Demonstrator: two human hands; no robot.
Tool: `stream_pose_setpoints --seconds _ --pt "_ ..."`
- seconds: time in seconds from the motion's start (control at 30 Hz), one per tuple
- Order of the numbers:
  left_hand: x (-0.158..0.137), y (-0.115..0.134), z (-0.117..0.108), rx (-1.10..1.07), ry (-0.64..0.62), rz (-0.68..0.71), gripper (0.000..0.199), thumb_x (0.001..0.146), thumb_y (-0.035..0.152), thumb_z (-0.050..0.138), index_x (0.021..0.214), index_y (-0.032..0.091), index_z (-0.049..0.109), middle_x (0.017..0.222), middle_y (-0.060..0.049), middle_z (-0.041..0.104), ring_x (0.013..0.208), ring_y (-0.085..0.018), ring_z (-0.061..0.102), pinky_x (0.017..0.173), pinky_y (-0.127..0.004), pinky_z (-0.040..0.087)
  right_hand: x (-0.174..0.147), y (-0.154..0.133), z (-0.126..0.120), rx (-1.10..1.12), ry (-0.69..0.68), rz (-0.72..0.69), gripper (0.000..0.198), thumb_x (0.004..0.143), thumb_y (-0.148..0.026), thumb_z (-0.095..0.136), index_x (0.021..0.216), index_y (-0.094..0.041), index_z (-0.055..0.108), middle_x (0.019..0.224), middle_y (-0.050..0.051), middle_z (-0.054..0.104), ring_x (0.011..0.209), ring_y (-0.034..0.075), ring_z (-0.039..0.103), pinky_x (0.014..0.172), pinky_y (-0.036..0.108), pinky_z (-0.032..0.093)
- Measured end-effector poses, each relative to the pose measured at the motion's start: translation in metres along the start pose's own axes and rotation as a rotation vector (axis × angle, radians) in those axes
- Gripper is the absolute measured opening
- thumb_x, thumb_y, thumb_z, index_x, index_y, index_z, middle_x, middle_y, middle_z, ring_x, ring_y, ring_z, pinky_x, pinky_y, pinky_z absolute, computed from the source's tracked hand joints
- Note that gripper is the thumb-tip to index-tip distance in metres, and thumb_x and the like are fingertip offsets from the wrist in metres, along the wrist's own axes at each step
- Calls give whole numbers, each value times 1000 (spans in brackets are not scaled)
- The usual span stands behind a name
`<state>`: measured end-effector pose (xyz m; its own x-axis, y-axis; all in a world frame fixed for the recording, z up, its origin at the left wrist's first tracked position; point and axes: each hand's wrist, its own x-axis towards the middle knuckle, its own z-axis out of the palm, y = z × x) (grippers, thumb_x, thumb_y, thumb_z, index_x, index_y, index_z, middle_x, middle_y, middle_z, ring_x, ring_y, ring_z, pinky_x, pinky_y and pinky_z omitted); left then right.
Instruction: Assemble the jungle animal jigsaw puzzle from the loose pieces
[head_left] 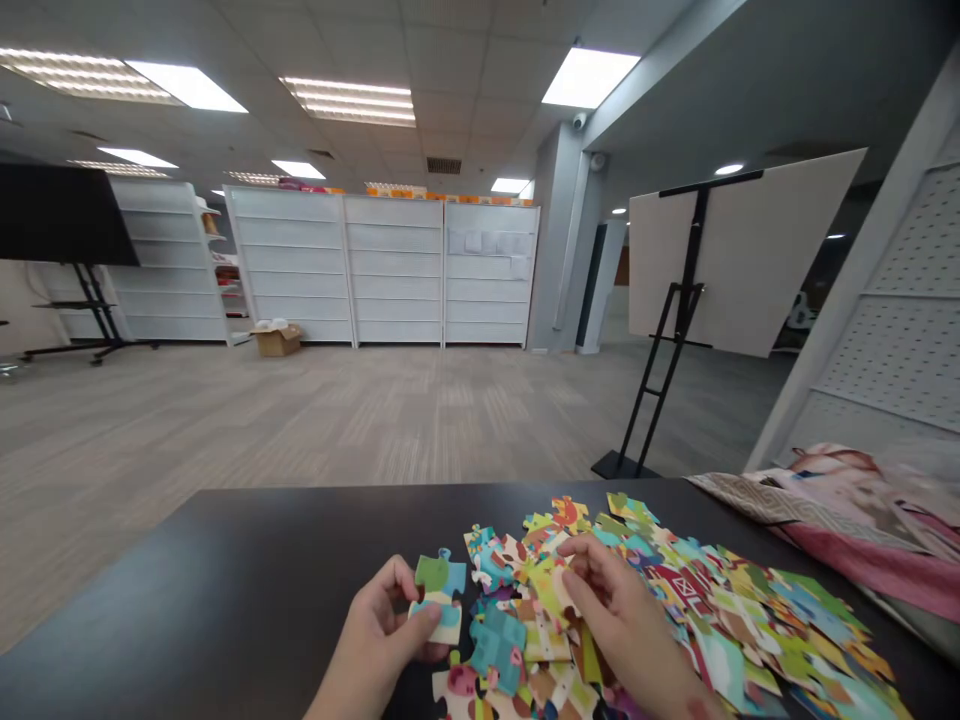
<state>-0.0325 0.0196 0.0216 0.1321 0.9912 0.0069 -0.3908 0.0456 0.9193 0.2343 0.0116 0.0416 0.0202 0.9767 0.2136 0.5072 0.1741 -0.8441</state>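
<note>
My left hand [386, 625] pinches jigsaw puzzle pieces [441, 578] between thumb and fingers, just left of the heap. They look like two pieces joined, coloured green, blue and white. Over the heap of loose puzzle pieces [499, 645], my right hand [622, 605] has its thumb and forefinger closed at the edge of a yellow puzzle piece [549, 588]. Its other fingers are curled and partly hidden. Many pieces overlap, some face up with bright printed pictures, and part of the heap lies under my right hand and wrist.
The pieces spread across the right half of a dark table [225, 590]. Folded patterned cloth [862, 530] lies at the table's right edge. Beyond stand a white board on a black stand [664, 350], white shelves [397, 270], a cardboard box [277, 342] and a black screen [64, 215].
</note>
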Motion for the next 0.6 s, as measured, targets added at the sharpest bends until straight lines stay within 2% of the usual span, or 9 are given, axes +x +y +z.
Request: stream_pose_setpoints --seconds 0.07,0.13,0.23,0.3,0.37,0.43,0.5,0.6 --pt "0 1 0 1 11 -24 61 64 44 98 74 21 42 73 3 62 63 -14 66 51 -22 58 3 5 -5 -255 23 -26 25 98 -38 43 108 -23 60 75 0 59 70 22 60 68 36 47" --pt "-1 2 1 0 21 -46 63 63 42 99 72 20 41 72 2 63 61 -14 66 49 -20 57 6 7 -9 -456 60 -92 25 94 -28 43 109 -21 62 93 7 67 89 28 64 82 43 49" --pt "-1 2 2 -7 29 -69 64 61 40 100 71 20 41 73 1 65 61 -15 67 48 -20 56 5 4 -10 -565 76 -205 25 93 -21 44 106 -19 65 117 15 65 109 32 62 94 50 48" --pt "-2 3 3 -14 30 -76 64 59 39 101 70 20 41 72 1 65 63 -16 68 50 -21 57 0 -3 -8 -553 -8 -289 24 95 -22 47 107 -19 66 119 15 65 111 31 62 95 48 49" --pt "-3 5 5 -22 28 -79 63 60 39 100 70 20 41 72 1 64 63 -16 68 51 -21 57 -6 -11 -3 -525 -153 -403 22 93 -27 58 112 -22 68 123 13 67 116 30 61 99 47 49" --pt "-4 7 5 -61 28 -97 59 65 45 97 71 20 43 74 1 63 64 -17 67 53 -24 58 -11 -17 2 -518 -310 -518 35 89 -39 72 121 -24 69 130 11 68 122 33 60 104 48 46" --pt "-6 10 5 -134 28 -131 54 72 53 90 72 20 47 77 0 63 68 -18 67 56 -28 60 -13 -19 7 -523 -432 -592 45 86 -50 76 123 -25 70 130 11 70 120 34 62 102 48 47" --pt "-7 15 4 -238 43 -177 52 74 56 86 72 20 49 79 0 62 73 -20 67 60 -31 61 -13 -16 10 -500 -471 -601 33 92 -49 70 116 -26 72 126 10 73 116 30 65 101 45 47"
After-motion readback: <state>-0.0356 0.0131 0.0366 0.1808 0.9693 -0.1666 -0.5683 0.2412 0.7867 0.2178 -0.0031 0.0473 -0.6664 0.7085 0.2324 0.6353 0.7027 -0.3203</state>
